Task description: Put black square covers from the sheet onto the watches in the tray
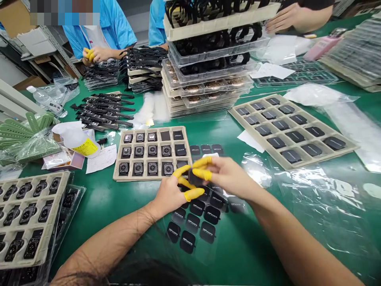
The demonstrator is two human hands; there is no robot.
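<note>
Between my two hands, above the table's middle, is a dark square watch piece (195,178). My left hand (174,190), with yellow finger covers, is closed on its left side. From the right my right hand (224,174), also with yellow finger covers, pinches its edge. Just beyond my left hand lies a beige tray (115,174) with watch cases in rows; a few cells at its right hold plain black squares. Under and in front of my hands, black printed square films (193,223) lie on a clear sheet.
Tall stacked trays (205,87) stand at the back centre. Another beige tray (324,159) with black pieces lies right; a watch tray (35,260) lies left. A spray bottle (80,141), green straps (35,135) and plastic bags sit around. People in blue work across the table.
</note>
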